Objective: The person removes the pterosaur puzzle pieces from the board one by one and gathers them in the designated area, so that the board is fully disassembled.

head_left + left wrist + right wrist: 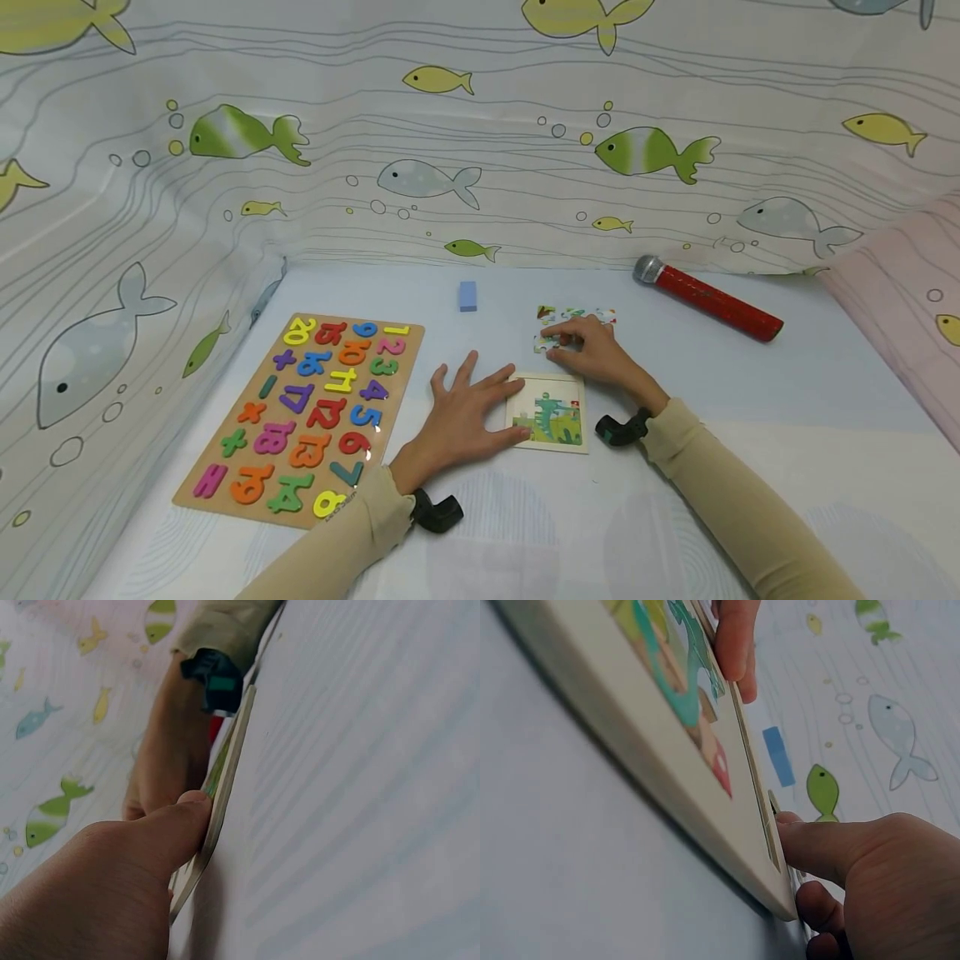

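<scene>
A small wooden puzzle tray (548,450) with a partly filled dinosaur picture lies between the hands. My left hand (467,417) spreads its fingers at the tray's left side, index finger near its top edge and thumb on the lower left. In the left wrist view, the thumb (184,825) lies on the frame's edge. Beyond the tray, my right hand (588,348) bends over loose jigsaw pieces (573,314). Its thumb and index finger pinch a jigsaw piece (543,343), whose thin edge shows beside the thumb (817,844) in the right wrist view.
A number board (408,358) with colourful numerals and signs lies at the left. At the back stands a blue block (468,297). A red microphone (716,304) with a silver head lies at the back right. Fish-printed cloth (337,217) encloses the table.
</scene>
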Demonstrator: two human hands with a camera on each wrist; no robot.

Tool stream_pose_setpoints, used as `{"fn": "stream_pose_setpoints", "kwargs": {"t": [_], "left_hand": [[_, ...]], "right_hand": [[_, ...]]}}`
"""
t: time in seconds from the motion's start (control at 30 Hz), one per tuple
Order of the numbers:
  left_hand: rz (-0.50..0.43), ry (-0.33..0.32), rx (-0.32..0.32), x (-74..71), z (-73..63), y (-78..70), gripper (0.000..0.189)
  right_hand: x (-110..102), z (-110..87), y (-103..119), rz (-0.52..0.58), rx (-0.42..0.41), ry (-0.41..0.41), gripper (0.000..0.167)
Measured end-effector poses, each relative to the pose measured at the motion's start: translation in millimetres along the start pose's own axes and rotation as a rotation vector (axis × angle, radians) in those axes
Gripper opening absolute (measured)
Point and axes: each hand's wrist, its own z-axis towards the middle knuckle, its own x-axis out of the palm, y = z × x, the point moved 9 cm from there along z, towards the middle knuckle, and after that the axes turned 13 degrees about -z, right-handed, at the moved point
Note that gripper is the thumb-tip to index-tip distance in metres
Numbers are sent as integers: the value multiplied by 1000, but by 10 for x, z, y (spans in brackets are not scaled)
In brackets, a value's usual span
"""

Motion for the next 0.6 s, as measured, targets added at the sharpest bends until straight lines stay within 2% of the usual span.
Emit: {"fn": "stream_pose_setpoints", "kwargs": {"t": [0.33, 0.6], "left_hand": [[-12, 7, 1, 4, -3, -9, 73], [-1, -12, 19, -13, -2, -26, 72]], "right_hand": [[23, 11, -21, -5, 5, 15, 36], [16, 7, -40, 15, 13, 0, 36]]}}
